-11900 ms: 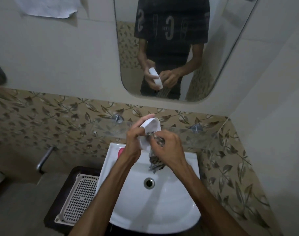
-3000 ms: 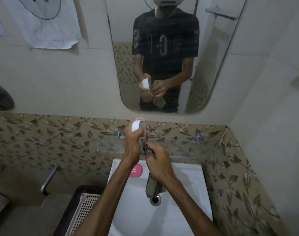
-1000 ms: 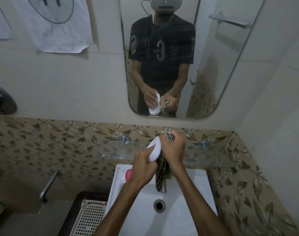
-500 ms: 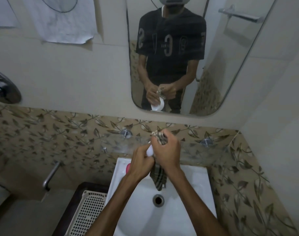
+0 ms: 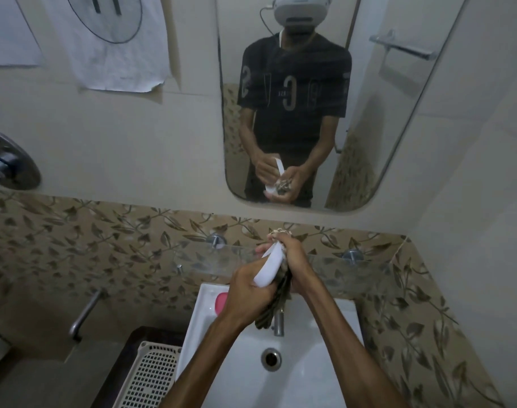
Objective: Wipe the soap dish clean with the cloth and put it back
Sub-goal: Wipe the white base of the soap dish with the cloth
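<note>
Presently, the wiping step is judged to be under way, with both hands raised above the basin.

Soap bar [image 5: 221,301]: a pink bar is seen resting on the sink's back ledge, below and to the left of the left hand; it is best left untouched until the dish goes back.

Left hand [image 5: 247,285]: it is closed around the lower end of the soap dish, fingers wrapped over the edge. A firm, steady hold is advised, since a wet plastic dish is likely to slip when rubbed.

Soap dish [image 5: 269,269]: the white dish is held tilted on edge between the two hands, above the sink and in front of the glass shelf. It should be turned bit by bit so that every face meets the cloth; whether any residue remains cannot be told.

Cloth [image 5: 276,301]: the patterned cloth is bunched against the dish's right side, a tuft showing above the right hand and a tail hanging down towards the tap. The tail is best gathered up so that it is not dragged through the basin.

Right hand [image 5: 292,260]: it is clenched on the cloth, pressing it against the dish. Short strokes along the dish are suggested.

Sink [image 5: 319,363]: it lies below both hands, so a dropped dish would be caught.

Glass shelf [image 5: 366,267]: it is mounted just beyond the hands; where the dish belongs cannot be told.
</note>
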